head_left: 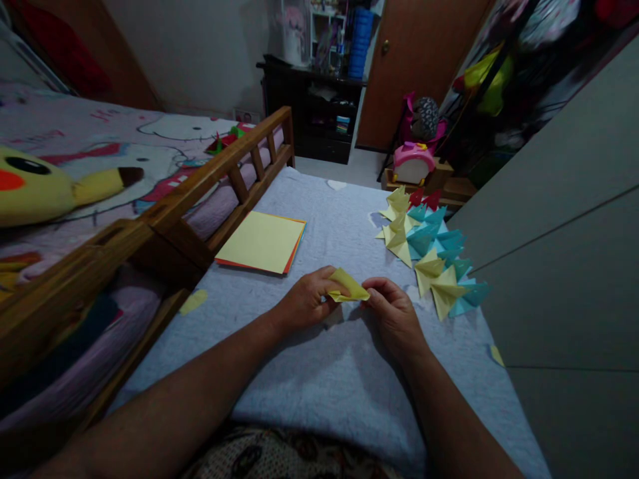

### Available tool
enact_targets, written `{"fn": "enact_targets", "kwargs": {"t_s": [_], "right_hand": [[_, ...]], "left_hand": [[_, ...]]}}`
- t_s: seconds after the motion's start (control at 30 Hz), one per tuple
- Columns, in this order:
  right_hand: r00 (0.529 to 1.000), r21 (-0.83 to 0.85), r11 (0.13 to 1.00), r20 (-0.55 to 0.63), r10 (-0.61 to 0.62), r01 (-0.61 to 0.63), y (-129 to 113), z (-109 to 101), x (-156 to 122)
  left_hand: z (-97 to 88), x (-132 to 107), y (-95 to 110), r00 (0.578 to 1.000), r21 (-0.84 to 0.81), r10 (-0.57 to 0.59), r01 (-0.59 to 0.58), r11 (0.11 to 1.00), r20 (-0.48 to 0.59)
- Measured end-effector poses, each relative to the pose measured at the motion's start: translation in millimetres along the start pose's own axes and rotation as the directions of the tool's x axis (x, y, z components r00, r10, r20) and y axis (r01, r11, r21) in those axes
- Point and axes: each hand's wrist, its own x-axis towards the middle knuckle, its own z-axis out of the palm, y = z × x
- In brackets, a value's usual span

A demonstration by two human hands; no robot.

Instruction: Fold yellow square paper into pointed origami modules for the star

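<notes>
A small piece of folded yellow origami paper [351, 286] is held up just above the bed sheet. My left hand [312, 297] is closed on its left side, with the thumb and fingers around the edge. At the right corner, my right hand [392, 309] pinches the paper between thumb and fingertips. Beyond my left hand lies a stack of square paper [262, 243], pale yellow on top with orange edges showing beneath. To the right of my right hand stand several folded paper figures, pale yellow ones [429, 273] and blue ones [424, 233], with red ones [424, 198] behind.
The pale blue sheet [319, 213] covers the surface under my hands. A wooden bed rail [214, 176] runs along the left, with a yellow plush toy [40, 189] past it. A pale cabinet [559, 219] borders the right. A dark shelf [312, 110] stands at the back.
</notes>
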Motion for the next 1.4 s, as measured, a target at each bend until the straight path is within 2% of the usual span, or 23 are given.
{"fn": "enact_targets", "kwargs": {"t_s": [0.37, 0.8, 1.13, 1.4], "right_hand": [[0.996, 0.115, 0.989, 0.032, 0.085, -0.089, -1.9, 3.4, -1.7], [0.993, 0.132, 0.986, 0.060, 0.098, -0.105, 0.4, -1.7, 1.4], [0.984, 0.064, 0.989, 0.126, 0.125, -0.133, 0.1, -2.3, 1.0], [0.989, 0.056, 0.994, 0.121, 0.083, -0.090, -1.8, -3.8, 0.2]], "left_hand": [[-1.7, 2.4, 4.2, 1.000, -0.025, -0.010, 0.010, 1.000, 0.010], [0.0, 0.0, 2.3, 0.999, -0.052, -0.034, 0.036, 0.998, 0.037], [1.7, -0.4, 4.4, 0.995, -0.074, -0.061, 0.067, 0.995, 0.082], [0.9, 3.2, 2.8, 0.997, -0.087, 0.027, -0.021, 0.996, 0.066]]}}
